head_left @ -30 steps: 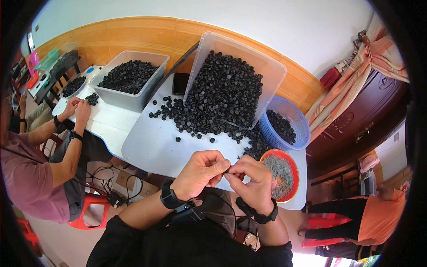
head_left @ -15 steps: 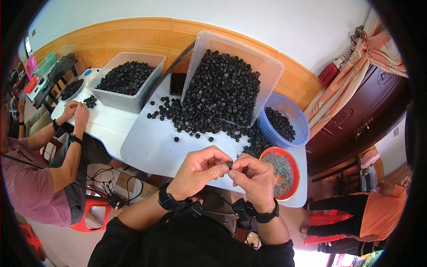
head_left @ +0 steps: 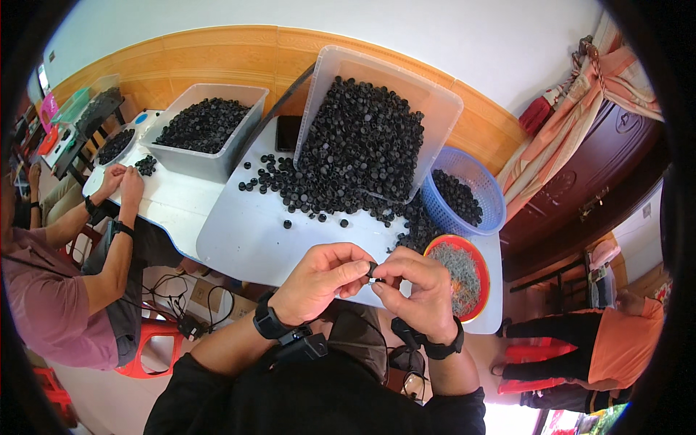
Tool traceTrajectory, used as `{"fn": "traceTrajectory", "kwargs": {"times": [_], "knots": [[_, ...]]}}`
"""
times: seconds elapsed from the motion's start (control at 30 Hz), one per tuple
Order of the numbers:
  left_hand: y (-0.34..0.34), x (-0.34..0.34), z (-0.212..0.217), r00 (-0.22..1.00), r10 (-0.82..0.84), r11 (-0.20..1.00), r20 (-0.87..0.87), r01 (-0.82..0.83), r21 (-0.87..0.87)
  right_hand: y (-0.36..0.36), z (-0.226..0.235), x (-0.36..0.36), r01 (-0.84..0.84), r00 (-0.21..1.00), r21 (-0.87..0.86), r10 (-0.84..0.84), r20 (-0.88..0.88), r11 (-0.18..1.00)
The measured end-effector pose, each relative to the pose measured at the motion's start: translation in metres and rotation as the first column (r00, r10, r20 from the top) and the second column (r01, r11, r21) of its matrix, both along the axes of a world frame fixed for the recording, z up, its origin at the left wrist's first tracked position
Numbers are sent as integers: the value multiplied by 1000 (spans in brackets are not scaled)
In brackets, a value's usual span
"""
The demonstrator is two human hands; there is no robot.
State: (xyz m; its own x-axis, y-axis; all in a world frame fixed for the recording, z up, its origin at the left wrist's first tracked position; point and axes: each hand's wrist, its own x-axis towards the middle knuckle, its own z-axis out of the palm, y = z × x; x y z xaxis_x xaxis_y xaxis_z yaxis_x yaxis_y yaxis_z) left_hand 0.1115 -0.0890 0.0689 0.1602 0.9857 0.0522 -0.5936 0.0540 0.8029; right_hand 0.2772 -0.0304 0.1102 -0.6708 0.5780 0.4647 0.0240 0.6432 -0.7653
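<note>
My left hand (head_left: pixel 322 279) and my right hand (head_left: pixel 415 290) meet over the near edge of the white table (head_left: pixel 246 239). Together they pinch one small black cap (head_left: pixel 373 270) between thumbs and fingertips. A tilted clear bin (head_left: pixel 428 109) full of black caps (head_left: pixel 362 141) spills a loose pile (head_left: pixel 319 192) onto the table ahead of my hands. Just right of my right hand sits a red bowl (head_left: pixel 475 257) of small grey pieces (head_left: pixel 457 272). Both wrists wear black bands.
A blue basket (head_left: pixel 489 192) with black caps stands right of the bin. A second clear bin (head_left: pixel 214 163) of caps sits at the back left. A person in a pink shirt (head_left: pixel 43 304) works at the left on another small heap (head_left: pixel 145 165). Another person (head_left: pixel 616 348) sits at the lower right.
My hands stay together on the black cap, drifting slightly lower and nearer to me while the fingers shift on it. The person at the left keeps handling caps.
</note>
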Motion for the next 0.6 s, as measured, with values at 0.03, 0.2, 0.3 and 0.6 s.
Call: {"fn": "traceTrajectory", "kwargs": {"times": [0.03, 0.2, 0.3, 0.6], "knots": [[0, 1, 0, 1000, -5, 1000, 17, 6, -17, 0, 0, 0, 2, 1000, -1, -2, 0, 1000], [0, 1, -2, 997, -41, 998, 58, 43, -41, 1, 0, 2, -37, 999, -38, 36, -23, 999], [0, 1, -2, 996, -58, 997, 70, 60, -38, 3, -2, 4, -56, 998, -55, 55, -22, 997], [-1, 2, 0, 994, -59, 996, 97, 66, -67, 4, -1, 5, -71, 996, -62, 69, -48, 996]]}}
